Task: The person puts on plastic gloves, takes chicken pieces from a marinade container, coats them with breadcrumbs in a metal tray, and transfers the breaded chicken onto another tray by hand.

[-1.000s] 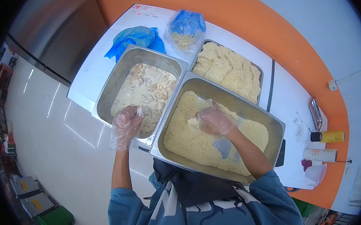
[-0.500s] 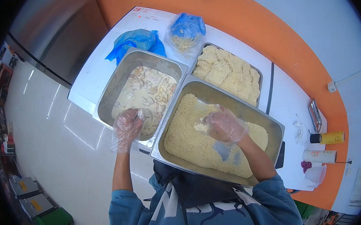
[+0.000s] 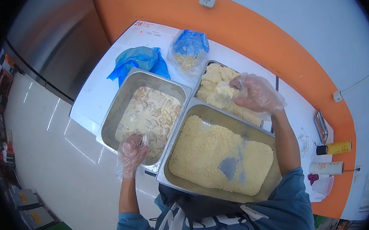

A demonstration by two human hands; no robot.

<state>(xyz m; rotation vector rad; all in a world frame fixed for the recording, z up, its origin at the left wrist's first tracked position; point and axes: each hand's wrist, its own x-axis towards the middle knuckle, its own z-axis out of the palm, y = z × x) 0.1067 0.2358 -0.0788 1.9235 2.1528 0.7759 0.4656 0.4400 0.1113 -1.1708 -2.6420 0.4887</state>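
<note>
So the right hand (image 3: pixel 258 93), in a loose clear plastic glove, is up over the tray (image 3: pixel 201 78) at the back, fingers closed on a crumb-coated piece (image 3: pixel 223 96) that's right above the pile of breaded stuff (image 3: pixel 216 73) in there. Left hand (image 3: pixel 132 151), same kind of glove, sits at the near end of the batter pan (image 3: pixel 115 112) with its fingers curled in and something whitish at the tips; honestly the view's too poor there to tell if it's gripping anything. That pan has a pale, milky batter (image 3: pixel 127 121) in it with a bunch of lumpy pieces (image 3: pixel 151 122) poking through the surface. Rim to rim with it, closest to the person's body, is the big steel crumb pan (image 3: pixel 228 168), loaded with yellowish crumbs (image 3: pixel 195 150) and showing a bare grey patch of its bottom near the middle. All of this is on a white table (image 3: pixel 90 105). Behind the batter pan there's a crumpled blue bag (image 3: pixel 140 60), and just beside that a clear bag (image 3: pixel 186 62) with some crumbs inside and blue plastic at its top. Way over at the right end you've got a yellow can (image 3: pixel 340 147) lying on its side and a paper roll (image 3: pixel 327 168) near it.
</note>
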